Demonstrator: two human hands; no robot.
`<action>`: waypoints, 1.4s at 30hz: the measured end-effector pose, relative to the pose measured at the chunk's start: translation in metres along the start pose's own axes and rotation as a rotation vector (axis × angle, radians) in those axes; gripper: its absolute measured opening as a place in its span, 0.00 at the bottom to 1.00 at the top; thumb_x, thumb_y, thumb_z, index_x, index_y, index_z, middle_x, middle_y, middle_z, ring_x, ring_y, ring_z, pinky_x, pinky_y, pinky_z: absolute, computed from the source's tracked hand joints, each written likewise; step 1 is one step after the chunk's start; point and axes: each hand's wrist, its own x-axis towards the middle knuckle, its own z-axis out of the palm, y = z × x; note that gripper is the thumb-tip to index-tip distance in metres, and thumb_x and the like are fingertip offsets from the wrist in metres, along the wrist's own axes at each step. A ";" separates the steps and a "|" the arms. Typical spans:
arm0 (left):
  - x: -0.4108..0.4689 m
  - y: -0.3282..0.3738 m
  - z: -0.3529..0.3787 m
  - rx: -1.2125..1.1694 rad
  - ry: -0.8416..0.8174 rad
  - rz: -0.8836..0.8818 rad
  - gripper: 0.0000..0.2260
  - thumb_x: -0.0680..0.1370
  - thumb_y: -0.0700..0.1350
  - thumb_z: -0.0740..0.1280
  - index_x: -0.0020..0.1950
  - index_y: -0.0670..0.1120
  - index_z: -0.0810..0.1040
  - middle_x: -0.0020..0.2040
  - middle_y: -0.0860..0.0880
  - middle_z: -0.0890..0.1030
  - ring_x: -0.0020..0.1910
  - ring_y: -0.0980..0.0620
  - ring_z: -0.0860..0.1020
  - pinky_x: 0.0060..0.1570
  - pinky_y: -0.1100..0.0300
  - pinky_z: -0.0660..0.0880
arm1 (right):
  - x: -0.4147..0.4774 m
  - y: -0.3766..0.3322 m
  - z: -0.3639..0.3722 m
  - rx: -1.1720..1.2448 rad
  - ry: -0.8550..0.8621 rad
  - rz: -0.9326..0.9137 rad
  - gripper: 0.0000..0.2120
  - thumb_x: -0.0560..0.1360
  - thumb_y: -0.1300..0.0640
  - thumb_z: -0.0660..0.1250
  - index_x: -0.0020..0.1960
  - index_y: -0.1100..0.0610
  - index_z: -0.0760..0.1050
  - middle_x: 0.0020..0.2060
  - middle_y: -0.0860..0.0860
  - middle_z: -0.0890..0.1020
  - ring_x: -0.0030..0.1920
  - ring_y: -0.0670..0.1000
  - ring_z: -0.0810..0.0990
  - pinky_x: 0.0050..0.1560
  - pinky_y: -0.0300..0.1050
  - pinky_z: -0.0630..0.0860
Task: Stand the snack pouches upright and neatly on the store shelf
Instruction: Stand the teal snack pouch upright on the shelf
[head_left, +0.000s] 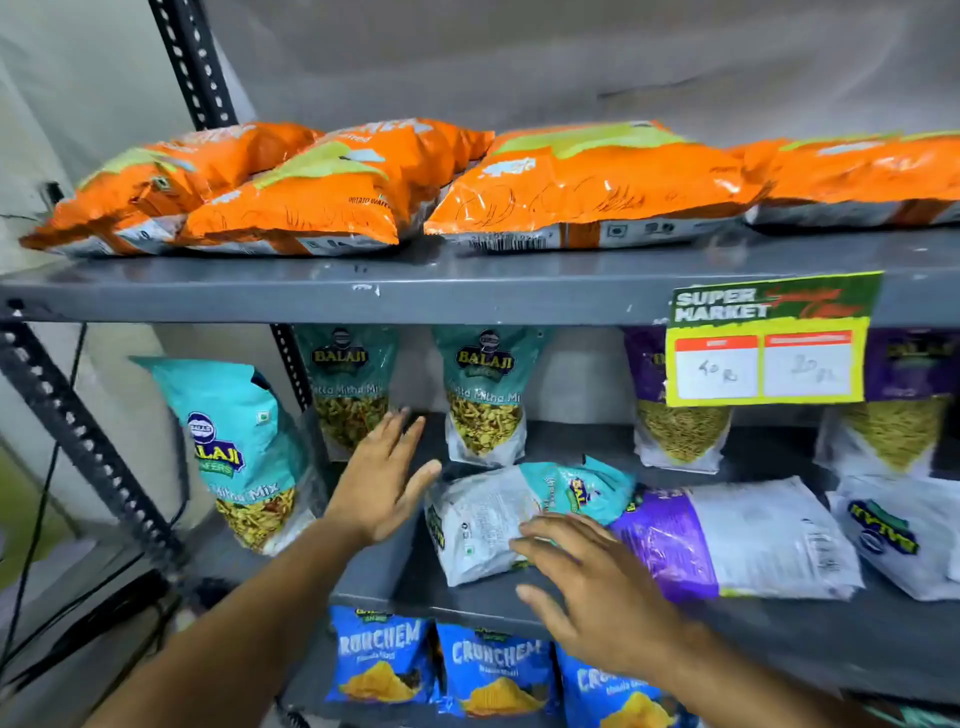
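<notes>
On the grey metal middle shelf (519, 603), a crinkled teal pouch (519, 514) lies flat; the right hand (597, 587) rests spread on it. The left hand (384, 478) hovers wide, empty, beside upright snack-mix pouches (483, 395).

In front of me stands a grey metal rack (332, 291) with black perforated uprights (195, 62). Behind it hangs a pale, wrinkled sheet (571, 57) as a wall. Dark cables (36, 525) trail down at my left, in flat, even light.
</notes>
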 end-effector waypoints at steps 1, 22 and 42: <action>0.007 -0.001 0.008 -0.151 -0.032 -0.115 0.40 0.73 0.71 0.42 0.77 0.48 0.55 0.79 0.45 0.54 0.79 0.47 0.50 0.77 0.50 0.49 | 0.006 0.004 0.013 0.194 -0.006 0.182 0.21 0.75 0.43 0.64 0.64 0.51 0.74 0.61 0.47 0.78 0.62 0.49 0.76 0.64 0.48 0.74; 0.037 -0.023 0.079 -1.112 -0.491 -0.292 0.30 0.59 0.60 0.79 0.44 0.36 0.80 0.41 0.44 0.78 0.40 0.48 0.74 0.43 0.54 0.69 | 0.055 -0.037 0.091 1.617 0.476 1.307 0.08 0.75 0.56 0.69 0.54 0.52 0.78 0.49 0.54 0.87 0.50 0.57 0.84 0.41 0.51 0.82; -0.007 -0.022 0.100 -1.350 0.105 -0.381 0.22 0.64 0.28 0.75 0.51 0.44 0.75 0.51 0.45 0.84 0.53 0.45 0.83 0.52 0.58 0.80 | 0.080 0.041 0.117 1.036 0.320 0.640 0.23 0.74 0.71 0.66 0.65 0.55 0.67 0.59 0.53 0.82 0.62 0.53 0.80 0.58 0.42 0.77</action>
